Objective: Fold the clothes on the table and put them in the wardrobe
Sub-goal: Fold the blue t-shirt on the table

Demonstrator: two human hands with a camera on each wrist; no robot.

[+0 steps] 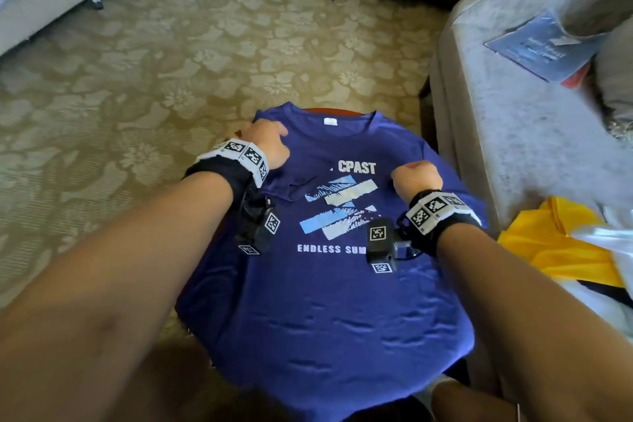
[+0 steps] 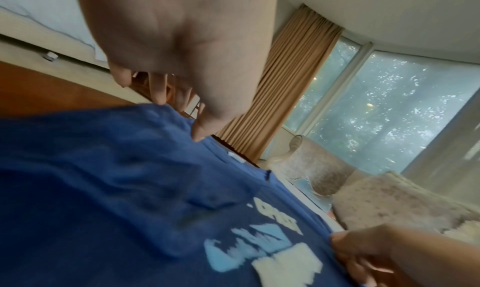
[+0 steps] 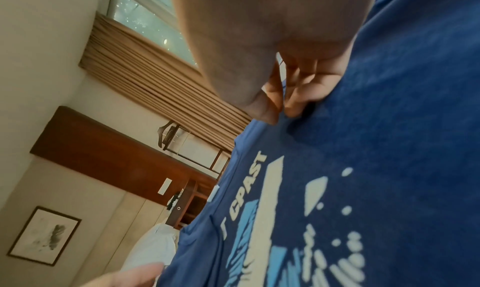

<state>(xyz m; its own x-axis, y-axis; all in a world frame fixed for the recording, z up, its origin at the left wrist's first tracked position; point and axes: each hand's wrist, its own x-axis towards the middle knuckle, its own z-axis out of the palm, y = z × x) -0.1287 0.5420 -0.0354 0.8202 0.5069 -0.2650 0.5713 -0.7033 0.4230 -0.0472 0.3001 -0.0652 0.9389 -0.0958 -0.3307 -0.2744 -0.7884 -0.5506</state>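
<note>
The left hand (image 1: 265, 144) lay on the blue T-shirt (image 1: 325, 312) at the shoulder, about 10 o'clock from the chest print, its fingers (image 2: 159, 90) fairly straight and spread, tips touching the cloth near the collar edge, gripping nothing. The right hand (image 1: 416, 178) sat at about 2 o'clock from the print, its fingers (image 3: 298, 98) curled down with thumb and fingertips pressed together into the fabric, pinching a small fold of the shirt. Both forearms reached forward from 6 o'clock, wrists bent downward, each wearing a black band with white square-patterned tags. The T-shirt lay spread face up over the small round counter (image 1: 322, 110), collar at 12 o'clock, hem hanging toward 6 o'clock. A yellow garment (image 1: 548, 243) lay at 3 o'clock on the grey sofa (image 1: 513, 134)
</note>
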